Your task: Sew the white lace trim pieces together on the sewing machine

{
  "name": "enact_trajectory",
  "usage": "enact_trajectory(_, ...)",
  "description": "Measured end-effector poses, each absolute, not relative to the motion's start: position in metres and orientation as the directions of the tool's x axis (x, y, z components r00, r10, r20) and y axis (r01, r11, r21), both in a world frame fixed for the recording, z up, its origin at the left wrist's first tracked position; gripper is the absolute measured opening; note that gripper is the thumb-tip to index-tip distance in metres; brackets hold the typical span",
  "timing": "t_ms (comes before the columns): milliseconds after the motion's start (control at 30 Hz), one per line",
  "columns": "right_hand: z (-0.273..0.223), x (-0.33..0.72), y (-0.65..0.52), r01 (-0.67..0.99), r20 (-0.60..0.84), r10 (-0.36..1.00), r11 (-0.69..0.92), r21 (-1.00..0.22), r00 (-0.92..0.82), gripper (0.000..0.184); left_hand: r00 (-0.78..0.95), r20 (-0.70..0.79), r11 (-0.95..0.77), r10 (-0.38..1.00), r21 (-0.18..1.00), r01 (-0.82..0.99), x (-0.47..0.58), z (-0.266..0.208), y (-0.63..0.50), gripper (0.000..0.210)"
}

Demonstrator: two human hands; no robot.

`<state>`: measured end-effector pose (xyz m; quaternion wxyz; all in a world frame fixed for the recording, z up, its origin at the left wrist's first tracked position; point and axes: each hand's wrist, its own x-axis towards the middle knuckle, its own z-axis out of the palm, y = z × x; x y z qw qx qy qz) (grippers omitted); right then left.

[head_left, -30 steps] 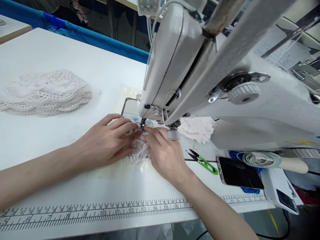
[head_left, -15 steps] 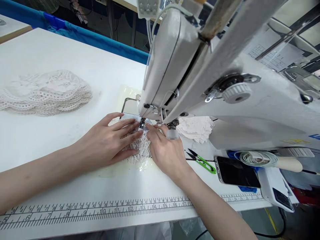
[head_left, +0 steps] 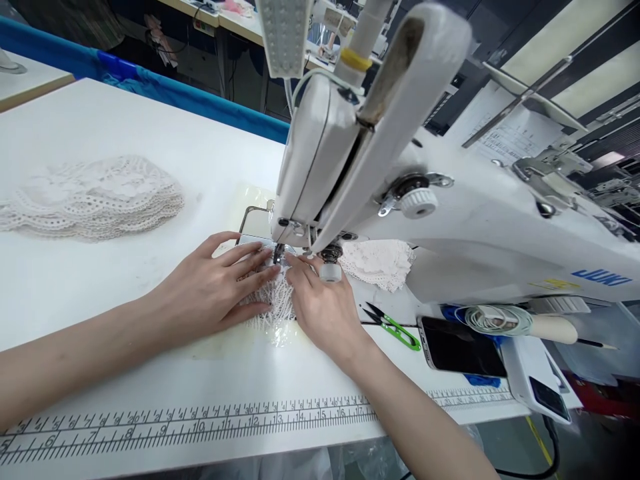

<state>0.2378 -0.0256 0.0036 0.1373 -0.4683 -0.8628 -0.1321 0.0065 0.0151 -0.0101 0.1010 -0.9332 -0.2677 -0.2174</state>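
Note:
A piece of white lace (head_left: 274, 297) with fringe-like strands lies under the presser foot (head_left: 279, 252) of a white sewing machine (head_left: 320, 153). My left hand (head_left: 220, 283) rests on the lace's left side, fingers spread and fairly flat, their tips close to the foot. On the other side, my right hand (head_left: 325, 307) has its fingers bent and pressed together at the lace's edge, just right of the foot. Its thumb is hidden, and the machine's knob partly covers its fingers. Another heap of white lace (head_left: 377, 263) sits behind my right hand, under the machine arm.
A stack of scalloped white lace (head_left: 100, 200) lies on the left of the white table (head_left: 150, 367). Green-handled thread snips (head_left: 395, 328), a phone (head_left: 463, 348) and a coil of pale cord (head_left: 495, 320) are at right. A printed ruler (head_left: 200, 427) runs along the front edge.
The camera view has shifted, so more of the machine and the room behind shows. Both hands keep nearly the same places on the lace beside the presser foot.

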Motion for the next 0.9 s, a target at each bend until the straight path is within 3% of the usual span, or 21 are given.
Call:
enact_trajectory(167,0.006,0.239,-0.028,0.806,0.417,0.715,0.587,0.078,-0.561,0.031,0.75,0.494,-0.847,0.44,-0.049,0.529,0.006,-0.01,0.015,0.043)
enact_trajectory(433,0.01,0.243,-0.035,0.706,0.485,0.639,0.706,-0.061,-0.597,0.02,0.813,0.541,-0.946,0.213,-0.095,0.311,-0.004,-0.011,0.008,0.022)
enact_trajectory(500,0.011,0.243,-0.035,0.696,0.475,0.65,0.71,-0.104,-0.593,0.035,0.791,0.567,-0.944,0.23,-0.069,0.324,-0.004,-0.012,0.008,0.023)
enact_trajectory(567,0.011,0.243,-0.034,0.707,0.469,0.654,0.702,-0.085,-0.593,0.045,0.764,0.592,-0.941,0.259,-0.024,0.338,0.0,-0.01,0.008,0.024)
enact_trajectory(667,0.008,0.244,-0.033,0.72,0.49,0.625,0.694,0.008,-0.608,0.021,0.749,0.602,-0.929,0.278,-0.031,0.37,0.006,-0.004,0.005,0.018)
enact_trajectory(900,0.008,0.246,-0.033,0.663,0.553,0.538,0.747,0.037,-0.637,0.027,0.755,0.573,-0.886,0.319,-0.104,0.453,0.002,-0.019,-0.003,0.034)
